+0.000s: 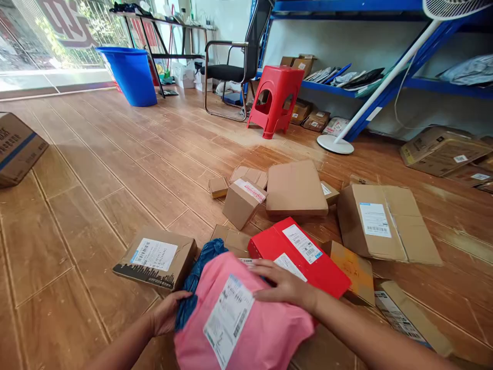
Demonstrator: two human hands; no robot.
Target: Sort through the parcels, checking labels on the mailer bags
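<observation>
A pink mailer bag [246, 334] with a white shipping label lies at the bottom centre on the wooden floor. My right hand [283, 283] rests flat on its upper right edge, fingers spread. My left hand [166, 312] grips the bag's left side, where a dark blue bag [200, 267] sticks out from under it. Just behind lies a red box [298, 257] with a label. A brown labelled box [156, 262] sits to the left of my left hand.
Several cardboard boxes [296, 189] are scattered on the floor ahead, a large flat one [387, 223] on the right. A red stool [275, 100], a blue bin [132, 74], an office chair [234, 67], a fan stand [335, 144] and blue shelving [442, 85] stand behind. Another box [17, 149] sits far left.
</observation>
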